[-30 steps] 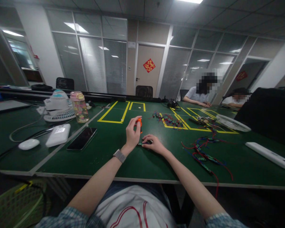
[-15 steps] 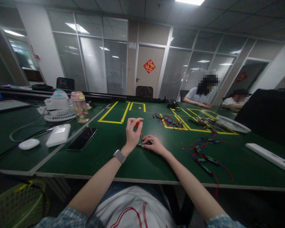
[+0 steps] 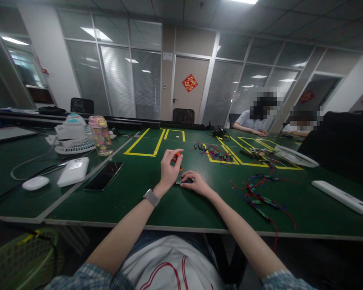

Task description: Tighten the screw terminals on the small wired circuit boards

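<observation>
My left hand (image 3: 170,167), a watch on its wrist, is closed around a small screwdriver (image 3: 178,154) with an orange and dark handle. The tool stands nearly upright, its shaft pointing down at a small green circuit board (image 3: 178,183) on the table. My right hand (image 3: 193,181) rests low beside it, thumb and fingers pinched on the board's right end and a dark part there. Fingers cover most of the board, so the exact contact of the screwdriver tip cannot be made out.
Wired circuit boards (image 3: 258,197) lie to the right, and more form a row (image 3: 214,153) farther back. At left are a phone (image 3: 104,176), a white power bank (image 3: 74,171), a bottle (image 3: 100,137) and a fan (image 3: 74,137). Two people sit at the far right.
Both hands keep almost the same pose over the board. The whole view has shifted very slightly; nothing was picked up or let go.
</observation>
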`<state>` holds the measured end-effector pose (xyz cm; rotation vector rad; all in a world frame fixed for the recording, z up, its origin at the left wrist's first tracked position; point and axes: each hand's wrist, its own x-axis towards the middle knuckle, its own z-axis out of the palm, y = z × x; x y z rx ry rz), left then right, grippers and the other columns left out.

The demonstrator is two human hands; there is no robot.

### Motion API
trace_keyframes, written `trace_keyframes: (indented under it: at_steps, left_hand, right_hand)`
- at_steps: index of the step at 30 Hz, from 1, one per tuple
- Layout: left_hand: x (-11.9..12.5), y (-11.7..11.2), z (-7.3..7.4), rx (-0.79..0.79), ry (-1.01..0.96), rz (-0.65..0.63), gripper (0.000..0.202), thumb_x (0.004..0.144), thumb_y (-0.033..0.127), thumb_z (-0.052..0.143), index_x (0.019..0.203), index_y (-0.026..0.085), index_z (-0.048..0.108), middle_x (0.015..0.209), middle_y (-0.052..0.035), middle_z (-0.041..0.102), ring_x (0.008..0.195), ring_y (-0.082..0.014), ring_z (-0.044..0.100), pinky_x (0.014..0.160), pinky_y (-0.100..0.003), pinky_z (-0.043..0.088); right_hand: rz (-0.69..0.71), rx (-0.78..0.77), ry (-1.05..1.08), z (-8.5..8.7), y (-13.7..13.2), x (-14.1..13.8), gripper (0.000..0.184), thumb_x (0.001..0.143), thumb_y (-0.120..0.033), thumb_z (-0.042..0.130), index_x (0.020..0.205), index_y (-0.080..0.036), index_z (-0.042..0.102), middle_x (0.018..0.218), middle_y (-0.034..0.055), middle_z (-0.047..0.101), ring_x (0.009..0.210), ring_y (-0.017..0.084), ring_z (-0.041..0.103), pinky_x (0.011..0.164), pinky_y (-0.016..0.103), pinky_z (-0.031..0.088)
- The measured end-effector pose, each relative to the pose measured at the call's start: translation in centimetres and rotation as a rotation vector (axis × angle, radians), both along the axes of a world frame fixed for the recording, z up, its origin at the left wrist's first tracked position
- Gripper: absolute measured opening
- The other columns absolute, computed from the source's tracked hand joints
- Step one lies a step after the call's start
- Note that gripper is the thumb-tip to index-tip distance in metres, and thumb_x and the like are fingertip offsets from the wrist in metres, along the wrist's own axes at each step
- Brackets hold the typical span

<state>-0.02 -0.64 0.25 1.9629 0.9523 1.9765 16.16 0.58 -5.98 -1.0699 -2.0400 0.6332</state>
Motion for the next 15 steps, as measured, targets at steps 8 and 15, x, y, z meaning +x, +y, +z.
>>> trace_keyframes:
  at_steps: [8, 15]
  left_hand:
    - [0.2, 0.0, -0.2, 0.007, 0.059, 0.008, 0.025, 0.089, 0.022, 0.055, 0.113, 0.022, 0.061, 0.094, -0.003, 0.06, 0.085, -0.0132, 0.058, 0.074, -0.025, 0.049]
    - [0.5, 0.4, -1.0, -0.014, 0.167, -0.141, 0.051, 0.088, 0.017, 0.052, 0.137, 0.025, 0.041, 0.107, -0.0055, 0.064, 0.081, -0.0123, 0.065, 0.075, -0.027, 0.056]
  right_hand:
    - [-0.006, -0.006, -0.004, 0.1, -0.1, -0.1, 0.009, 0.068, -0.025, 0.076, 0.075, -0.02, 0.074, 0.102, 0.0079, 0.068, 0.099, 0.022, 0.062, 0.098, 0.042, 0.04]
    - [-0.012, -0.01, -0.01, 0.3, -0.2, -0.1, 0.008, 0.067, -0.024, 0.076, 0.073, -0.02, 0.073, 0.101, 0.0076, 0.068, 0.098, 0.022, 0.062, 0.097, 0.042, 0.04]
